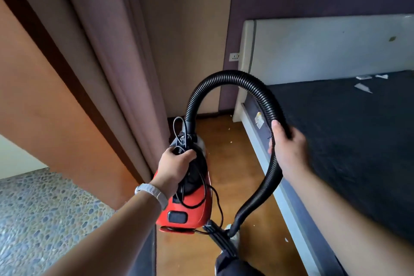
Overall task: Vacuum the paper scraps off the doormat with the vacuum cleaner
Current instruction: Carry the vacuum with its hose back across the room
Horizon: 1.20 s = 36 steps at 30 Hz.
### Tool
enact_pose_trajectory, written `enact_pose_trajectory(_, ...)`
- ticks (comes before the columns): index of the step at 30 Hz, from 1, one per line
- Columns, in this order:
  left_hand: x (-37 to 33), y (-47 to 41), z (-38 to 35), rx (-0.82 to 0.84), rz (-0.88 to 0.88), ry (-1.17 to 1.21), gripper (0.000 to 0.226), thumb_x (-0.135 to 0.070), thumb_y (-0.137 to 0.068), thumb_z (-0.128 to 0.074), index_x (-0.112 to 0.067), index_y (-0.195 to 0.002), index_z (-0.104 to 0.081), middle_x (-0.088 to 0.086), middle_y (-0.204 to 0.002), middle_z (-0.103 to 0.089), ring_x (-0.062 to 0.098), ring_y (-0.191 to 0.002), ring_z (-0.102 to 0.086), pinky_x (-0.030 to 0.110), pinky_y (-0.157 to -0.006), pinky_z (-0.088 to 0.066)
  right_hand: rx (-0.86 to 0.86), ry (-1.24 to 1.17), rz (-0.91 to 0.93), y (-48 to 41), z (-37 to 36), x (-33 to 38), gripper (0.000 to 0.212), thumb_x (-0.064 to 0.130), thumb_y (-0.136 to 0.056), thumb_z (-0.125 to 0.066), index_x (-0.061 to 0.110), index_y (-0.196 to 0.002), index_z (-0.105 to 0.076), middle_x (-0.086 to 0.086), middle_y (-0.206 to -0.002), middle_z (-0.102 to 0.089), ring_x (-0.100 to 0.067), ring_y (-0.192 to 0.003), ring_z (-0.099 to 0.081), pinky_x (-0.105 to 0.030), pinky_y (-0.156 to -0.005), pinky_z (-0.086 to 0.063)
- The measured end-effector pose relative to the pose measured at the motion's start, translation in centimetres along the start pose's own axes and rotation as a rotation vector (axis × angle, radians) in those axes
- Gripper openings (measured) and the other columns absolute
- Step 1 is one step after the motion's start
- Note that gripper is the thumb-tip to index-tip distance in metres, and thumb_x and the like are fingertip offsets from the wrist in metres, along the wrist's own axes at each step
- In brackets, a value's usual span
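Note:
A red vacuum cleaner (197,204) hangs above the wooden floor. My left hand (174,163) grips its black top handle together with a loop of black power cord (215,199). The ribbed black hose (226,78) arches up from the vacuum's front and curves down to the right. My right hand (286,143) grips that hose partway along. The hose ends low at a black floor nozzle (221,240). White paper scraps (363,87) lie on a dark surface at the far right. No doormat is recognisable in view.
A bed with a dark blue mattress (347,141) and pale headboard (324,51) fills the right side. Curtains (100,51) and an orange panel (44,107) stand on the left. A wall socket (234,56) sits beside the headboard. Small scraps dot the wooden floor (226,141). Pebble flooring (44,219) lies lower left.

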<state>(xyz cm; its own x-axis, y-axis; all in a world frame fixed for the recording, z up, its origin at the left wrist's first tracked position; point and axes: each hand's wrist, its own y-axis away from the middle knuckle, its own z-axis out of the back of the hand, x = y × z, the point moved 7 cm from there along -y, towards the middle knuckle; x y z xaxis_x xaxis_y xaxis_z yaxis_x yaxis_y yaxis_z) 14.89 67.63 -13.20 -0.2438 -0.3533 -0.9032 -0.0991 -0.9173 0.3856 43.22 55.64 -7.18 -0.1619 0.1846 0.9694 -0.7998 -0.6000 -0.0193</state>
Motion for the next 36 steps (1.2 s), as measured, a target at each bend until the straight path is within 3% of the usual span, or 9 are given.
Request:
enact_pose_trajectory(2,-0.9,-2.2,-1.1,0.004,0.018,-0.014,0.008,-0.017,-0.078,-0.072,-0.013,-0.084,-0.072,0.003,-0.07,-0.073,0.01,-0.052,-0.067,0.02,-0.048,-0.052,-0.001,-0.017,-0.005,-2.6,-1.3,-0.4,0.044,0.058,-0.08,-0.059,0.017,-0.067,-0.056,-0.001,-0.051,-0.058,-0.019,-0.044,-0.055,-0.037,-0.056,-0.049)
enact_pose_trajectory(4,-2.0,-4.8,-2.3,-0.004,0.045,-0.018,0.018,-0.024,-0.07,-0.074,-0.011,-0.082,-0.073,0.01,-0.077,-0.077,0.022,-0.065,-0.073,0.034,-0.062,-0.062,0.015,-0.043,-0.018,-5.5,-2.9,-0.9,0.039,0.055,-0.082,-0.06,0.019,-0.067,-0.057,0.0,-0.052,-0.058,-0.02,-0.045,-0.055,-0.037,-0.055,-0.048)
enact_pose_trajectory(8,-4.2,-9.9,-5.3,-0.026,0.084,0.001,0.036,-0.032,-0.055,-0.073,-0.011,-0.083,-0.074,0.011,-0.08,-0.077,0.031,-0.074,-0.075,0.049,-0.075,-0.063,0.073,-0.052,-0.027,-11.9,-5.6,-1.0,0.038,0.057,-0.082,-0.059,0.021,-0.071,-0.059,0.0,-0.054,-0.059,-0.019,-0.047,-0.057,-0.036,-0.056,-0.049)
enact_pose_trajectory(14,-9.1,-16.6,-9.4,-0.111,0.053,-0.042,0.012,-0.02,-0.077,-0.075,-0.01,-0.084,-0.074,0.01,-0.079,-0.076,0.022,-0.064,-0.071,0.028,-0.059,-0.058,0.136,-0.105,-0.042,-21.6,-7.9,-0.3,0.037,0.047,-0.094,-0.058,0.015,-0.077,-0.059,-0.006,-0.057,-0.058,-0.016,-0.045,-0.054,-0.027,-0.048,-0.044)
enact_pose_trajectory(17,-11.2,-19.5,-11.2,-0.111,0.019,-0.041,0.01,-0.017,-0.078,-0.074,-0.013,-0.088,-0.074,0.009,-0.082,-0.077,0.022,-0.068,-0.073,0.028,-0.061,-0.059,0.125,-0.125,-0.027,-25.8,-8.9,0.3,0.039,0.045,-0.095,-0.058,0.014,-0.071,-0.057,-0.005,-0.055,-0.055,-0.017,-0.045,-0.054,-0.027,-0.048,-0.045)
enact_pose_trajectory(21,-13.4,-23.3,-12.9,-0.114,0.019,-0.06,0.013,-0.02,-0.078,-0.074,-0.013,-0.089,-0.074,0.008,-0.08,-0.076,0.02,-0.064,-0.072,0.021,-0.05,-0.051,0.143,-0.133,-0.02,-30.3,-10.1,1.0,0.038,0.047,-0.093,-0.06,0.017,-0.07,-0.058,-0.004,-0.056,-0.056,-0.02,-0.048,-0.055,-0.031,-0.051,-0.046)
enact_pose_trajectory(25,-14.0,-27.8,-14.7,-0.099,0.06,-0.045,0.016,-0.021,-0.078,-0.075,-0.013,-0.091,-0.074,0.009,-0.081,-0.076,0.024,-0.069,-0.074,0.024,-0.054,-0.054,0.116,-0.106,-0.04,-34.8,-11.5,0.1,0.034,0.049,-0.088,-0.061,0.023,-0.066,-0.058,-0.001,-0.054,-0.056,-0.023,-0.047,-0.055,-0.036,-0.053,-0.046)
enact_pose_trajectory(28,-13.8,-31.6,-16.0,-0.076,0.077,-0.054,0.013,-0.019,-0.081,-0.074,-0.013,-0.092,-0.072,0.007,-0.079,-0.074,0.02,-0.065,-0.071,0.018,-0.044,-0.048,0.117,-0.09,-0.052,-37.6,-13.2,-0.7,0.031,0.042,-0.092,-0.062,0.024,-0.067,-0.059,-0.004,-0.054,-0.056,-0.023,-0.047,-0.054,-0.036,-0.052,-0.044)
enact_pose_trajectory(36,-12.9,-43.7,-19.1,0.041,0.143,-0.031,0.026,-0.022,-0.083,-0.075,-0.016,-0.108,-0.069,0.005,-0.089,-0.074,0.02,-0.077,-0.07,0.024,-0.057,-0.049,0.177,0.021,-0.138,-45.7,-20.0,-0.9,0.026,0.036,-0.096,-0.059,0.017,-0.079,-0.061,-0.001,-0.053,-0.055,-0.019,-0.046,-0.054,-0.033,-0.05,-0.046)
